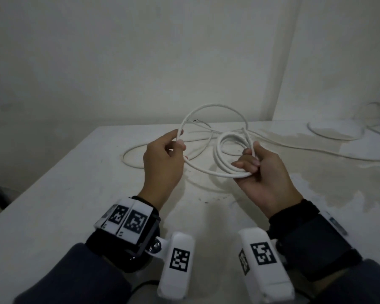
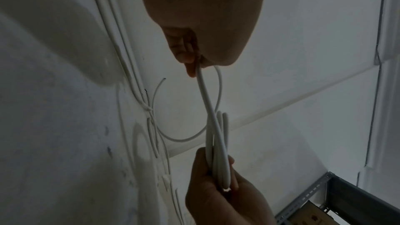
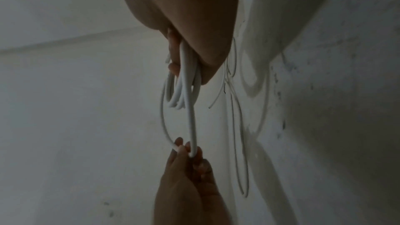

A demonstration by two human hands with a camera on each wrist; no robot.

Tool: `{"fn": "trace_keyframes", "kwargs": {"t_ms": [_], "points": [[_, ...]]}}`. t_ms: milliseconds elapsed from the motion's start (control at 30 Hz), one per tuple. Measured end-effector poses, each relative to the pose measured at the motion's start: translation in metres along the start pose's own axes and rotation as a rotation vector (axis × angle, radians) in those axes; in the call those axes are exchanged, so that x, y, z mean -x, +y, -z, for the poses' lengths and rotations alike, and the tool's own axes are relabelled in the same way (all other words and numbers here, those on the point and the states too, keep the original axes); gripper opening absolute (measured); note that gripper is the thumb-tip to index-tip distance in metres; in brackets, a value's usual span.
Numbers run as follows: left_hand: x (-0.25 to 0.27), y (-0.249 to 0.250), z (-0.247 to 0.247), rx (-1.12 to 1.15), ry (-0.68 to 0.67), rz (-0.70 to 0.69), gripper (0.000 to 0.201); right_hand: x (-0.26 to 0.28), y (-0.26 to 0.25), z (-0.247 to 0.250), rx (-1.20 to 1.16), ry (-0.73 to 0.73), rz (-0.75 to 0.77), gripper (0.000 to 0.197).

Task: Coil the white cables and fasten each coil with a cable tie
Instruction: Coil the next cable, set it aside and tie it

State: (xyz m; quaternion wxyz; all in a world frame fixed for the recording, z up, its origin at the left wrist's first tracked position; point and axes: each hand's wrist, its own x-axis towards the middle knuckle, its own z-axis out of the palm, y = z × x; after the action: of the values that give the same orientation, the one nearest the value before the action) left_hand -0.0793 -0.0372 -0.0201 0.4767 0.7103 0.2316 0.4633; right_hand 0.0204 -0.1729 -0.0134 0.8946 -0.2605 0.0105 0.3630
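The right hand (image 1: 266, 172) has its fingers curled round a small coil of several loops of thin white round cable (image 1: 230, 150), held up above the white stained counter (image 1: 75, 194). The left hand (image 1: 162, 159) pinches the same cable's free run between thumb and fingertips, so one wide loop arches between the two hands. Beyond them, more white cable lies slack on the counter (image 1: 316, 150), one loop near the far right corner. No container shows on the counter; a grey slotted metal rack frame (image 2: 314, 194) appears in the left wrist view.
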Motion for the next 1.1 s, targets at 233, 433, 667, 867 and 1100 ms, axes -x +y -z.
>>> {"fn": "trace_keyframes", "kwargs": {"t_ms": [233,433,667,867,1100], "points": [[-0.001,0.000,0.002,0.017,0.028,-0.045,0.027,0.006,0.010,-0.007,0.531,-0.190,0.040,0.034],[0.002,0.005,0.001,0.118,-0.109,-0.038,0.025,0.011,0.012,-0.010,0.778,-0.270,0.035,0.035],[0.011,0.007,-0.002,0.673,-0.409,0.408,0.023,0.011,0.006,-0.007,0.915,-0.297,0.104,0.034],[0.008,0.008,-0.003,0.777,-0.550,0.525,0.029,0.006,0.005,-0.006,0.924,-0.277,0.126,0.036],[0.009,0.012,-0.003,0.587,-0.694,0.404,0.030,0.006,0.004,-0.002,0.990,-0.305,0.116,0.037]]}}
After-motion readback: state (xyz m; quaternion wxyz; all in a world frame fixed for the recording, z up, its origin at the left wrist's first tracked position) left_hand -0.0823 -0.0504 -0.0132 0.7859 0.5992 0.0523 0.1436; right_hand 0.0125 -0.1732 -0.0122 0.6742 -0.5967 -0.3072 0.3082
